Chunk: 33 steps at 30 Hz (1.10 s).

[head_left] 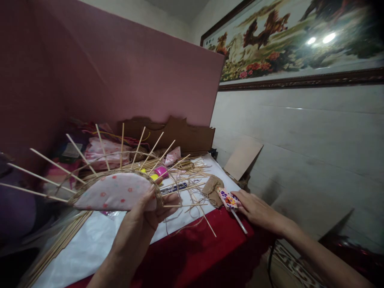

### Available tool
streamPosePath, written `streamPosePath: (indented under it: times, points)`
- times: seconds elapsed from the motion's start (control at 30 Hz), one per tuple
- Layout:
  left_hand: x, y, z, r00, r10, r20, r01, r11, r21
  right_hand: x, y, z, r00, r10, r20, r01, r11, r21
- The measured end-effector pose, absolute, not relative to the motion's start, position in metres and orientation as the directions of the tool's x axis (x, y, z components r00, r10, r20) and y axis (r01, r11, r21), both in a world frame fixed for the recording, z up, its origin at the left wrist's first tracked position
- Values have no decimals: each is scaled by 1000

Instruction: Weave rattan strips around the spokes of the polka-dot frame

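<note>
My left hand is closed on the right end of a half-round panel covered in white cloth with small red flowers. Twine is wound along the panel's curved edge, and thin wooden sticks fan out from it. A loose loop of twine runs around the sticks. At the table's right edge, the fingers of my right hand are closed on a flower-patterned glue gun. From its back end sticks out a clear glue stick. Beneath its front lies a piece of cardboard with twine on it.
A blue-handled cutter, a pink item and loose sticks lie behind the panel on white sheeting. Red cloth covers the table's front. Torn cardboard stands at the back. A black cable hangs at right.
</note>
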<state>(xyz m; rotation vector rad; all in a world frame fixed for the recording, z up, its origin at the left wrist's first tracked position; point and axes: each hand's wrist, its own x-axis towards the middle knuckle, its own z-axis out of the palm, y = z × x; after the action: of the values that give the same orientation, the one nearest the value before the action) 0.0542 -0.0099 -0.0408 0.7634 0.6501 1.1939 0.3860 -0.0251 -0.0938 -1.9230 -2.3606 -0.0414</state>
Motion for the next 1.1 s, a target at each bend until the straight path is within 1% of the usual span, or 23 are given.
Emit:
streamPosePath:
  times: [0.17, 0.23, 0.33, 0.4, 0.47, 0.53, 0.6, 0.7, 0.8, 0.87, 0.93, 1.0, 1.1]
  points:
    - [55, -11, -39, 244, 967, -72, -561, 201, 803, 390, -21, -92, -221, 973, 61, 970, 226, -86]
    - [56, -12, -39, 242, 968, -69, -560, 197, 805, 389, -15, -83, -231, 965, 121, 966, 243, -93]
    - [56, -12, -39, 238, 969, -61, -559, 188, 807, 375, -1, -66, -232, 926, 297, 962, 263, -68]
    - [56, -12, -39, 235, 970, -65, -550, 188, 814, 359, 13, -57, -287, 901, 327, 951, 310, -19]
    - [55, -11, -39, 233, 971, -60, -541, 181, 821, 342, 26, -54, -321, 902, 288, 941, 337, -7]
    - [54, -10, -39, 234, 971, -50, -541, 172, 824, 329, 39, -54, -334, 914, 228, 931, 358, -71]
    - [54, -11, -38, 237, 970, -46, -542, 171, 823, 321, 51, -55, -342, 917, 204, 917, 373, -138]
    - [54, -12, -36, 252, 966, -51, -536, 183, 824, 313, 68, -51, -337, 912, 235, 882, 393, -259]
    - [54, -14, -34, 265, 963, -39, -545, 183, 818, 300, 86, -40, -302, 913, 274, 799, 400, -449]
    - [54, -15, -32, 268, 963, -24, -552, 174, 816, 289, 98, -30, -282, 915, 289, 705, 402, -585]
    - [53, -16, -31, 268, 963, -1, -558, 157, 815, 276, 109, -19, -288, 906, 309, 588, 423, -690]
    - [52, -16, -31, 266, 964, 17, -562, 141, 815, 264, 119, -8, -305, 889, 342, 476, 454, -753]
    - [52, -16, -30, 246, 969, 23, -566, 125, 815, 248, 131, 6, -299, 851, 431, 255, 506, -824]
